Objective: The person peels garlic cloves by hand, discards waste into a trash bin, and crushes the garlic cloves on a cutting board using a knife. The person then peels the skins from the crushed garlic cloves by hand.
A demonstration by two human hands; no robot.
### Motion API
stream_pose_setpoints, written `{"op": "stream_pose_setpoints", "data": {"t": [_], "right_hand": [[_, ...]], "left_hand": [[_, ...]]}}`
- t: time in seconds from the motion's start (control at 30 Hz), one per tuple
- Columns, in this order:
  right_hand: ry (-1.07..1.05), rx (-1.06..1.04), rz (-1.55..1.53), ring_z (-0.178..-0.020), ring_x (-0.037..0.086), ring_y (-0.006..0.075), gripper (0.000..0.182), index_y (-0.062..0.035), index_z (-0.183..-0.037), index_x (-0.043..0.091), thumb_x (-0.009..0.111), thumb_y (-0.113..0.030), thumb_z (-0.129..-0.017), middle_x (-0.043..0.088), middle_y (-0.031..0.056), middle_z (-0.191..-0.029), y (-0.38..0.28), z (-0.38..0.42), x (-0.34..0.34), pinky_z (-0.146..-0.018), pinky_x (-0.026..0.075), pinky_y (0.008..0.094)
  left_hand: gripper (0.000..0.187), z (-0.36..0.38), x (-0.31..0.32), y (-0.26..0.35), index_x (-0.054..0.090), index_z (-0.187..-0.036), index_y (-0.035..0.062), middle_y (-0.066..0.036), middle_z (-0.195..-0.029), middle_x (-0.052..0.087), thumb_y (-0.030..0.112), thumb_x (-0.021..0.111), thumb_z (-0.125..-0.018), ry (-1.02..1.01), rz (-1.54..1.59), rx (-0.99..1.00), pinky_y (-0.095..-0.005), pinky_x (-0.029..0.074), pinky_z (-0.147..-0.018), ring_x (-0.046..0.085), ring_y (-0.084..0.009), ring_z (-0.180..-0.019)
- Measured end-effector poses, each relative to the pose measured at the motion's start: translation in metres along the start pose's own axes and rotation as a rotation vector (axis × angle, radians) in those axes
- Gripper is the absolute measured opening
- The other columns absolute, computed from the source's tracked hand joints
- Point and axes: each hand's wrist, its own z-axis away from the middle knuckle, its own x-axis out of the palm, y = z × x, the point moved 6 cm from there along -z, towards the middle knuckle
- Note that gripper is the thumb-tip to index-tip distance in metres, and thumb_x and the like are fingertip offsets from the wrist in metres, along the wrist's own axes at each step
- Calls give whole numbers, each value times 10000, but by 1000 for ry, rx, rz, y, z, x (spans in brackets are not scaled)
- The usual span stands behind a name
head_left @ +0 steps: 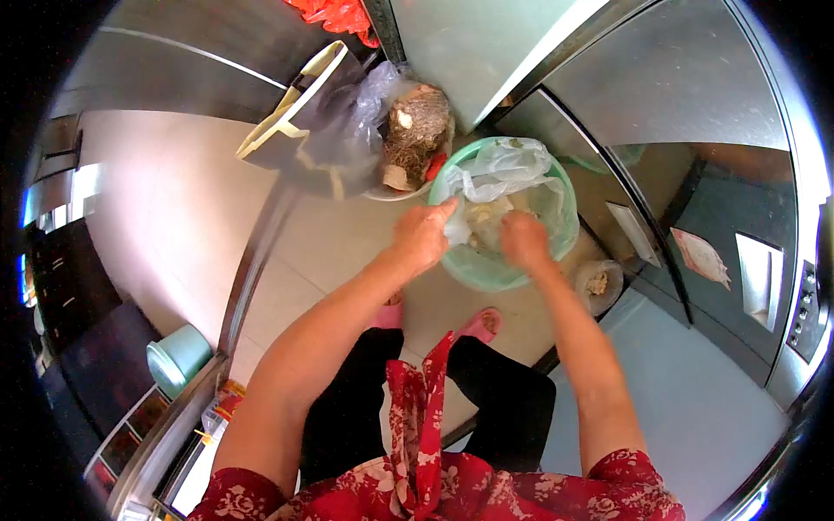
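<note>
Both hands over green basin (486,273) on floor: left hand (423,236) pinching thin plastic bag (499,165), right hand (525,240) curled inside (grip hidden); bag likely to tear, spilling pale contents

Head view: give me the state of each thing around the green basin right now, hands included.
Green basin: on the floor, lined with a plastic bag, pale scraps inside.
Plastic bag: open, draped over the rim.
Left hand: pinching the bag's edge.
Right hand: inside the basin, closed on the contents.
Bowl of roots: full, beside the basin.
Small dish: on the floor, holding scraps.
</note>
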Motion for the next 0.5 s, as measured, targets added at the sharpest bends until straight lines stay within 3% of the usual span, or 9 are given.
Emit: {"op": "stream_pose_setpoints", "data": {"t": [0.03,0.07,0.1,0.17,0.3,0.47,0.5], "right_hand": [[-2,-105,224,-1079,476,290,324,-85,-1070,555,541,-127,-749,536,122,-1094,-11,4,13,-802,440,447],[-2,-105,225,-1079,476,290,324,-85,-1070,555,541,-127,-749,536,122,-1094,-10,2,24,-802,440,447],[-20,-131,253,-1082,467,302,333,-80,-1065,555,543,-114,-734,521,125,-1110,-10,-1,36,-815,437,443],[-33,-160,275,-1085,457,314,342,-75,-1059,556,546,-101,-719,505,128,-1126,-5,-9,51,-827,434,439],[-52,-154,248,-1089,453,312,361,-62,-1064,571,556,-78,-703,497,125,-1127,-5,-2,41,-844,434,411],[85,-169,-19,-963,553,300,348,-52,-1056,596,570,-62,-709,574,147,-1007,-24,48,-57,-811,460,370],[83,-138,-113,-924,561,329,303,-42,-1017,597,575,-73,-717,589,143,-990,-34,59,-82,-809,458,389]], "left_hand": [[610,-3,-3,4,391,-1249,97,-197,-859,596,13,554,-667,-135,-74,-103,-448,455,-724,576,-363,-815],[762,-4,-1,4,251,-1373,125,-196,-909,599,25,552,-681,-269,-149,-206,-439,454,-756,578,-355,-850],[762,-6,1,3,251,-1373,125,-196,-909,599,25,552,-681,-269,-149,-207,-439,454,-756,578,-355,-850],[849,-9,2,-5,98,-1409,137,-203,-929,595,33,538,-690,-233,-162,-310,-441,450,-766,576,-362,-857],[825,-1,0,-16,112,-1405,129,-205,-1011,577,-18,504,-694,-199,-47,-352,-436,437,-805,566,-363,-904],[735,11,1,-15,211,-1385,81,-153,-808,579,-21,525,-728,-170,166,-155,-329,456,-713,563,-238,-717],[735,13,-3,-13,211,-1385,81,-153,-808,579,-21,525,-728,-162,166,-159,-329,456,-713,563,-238,-717]]}}
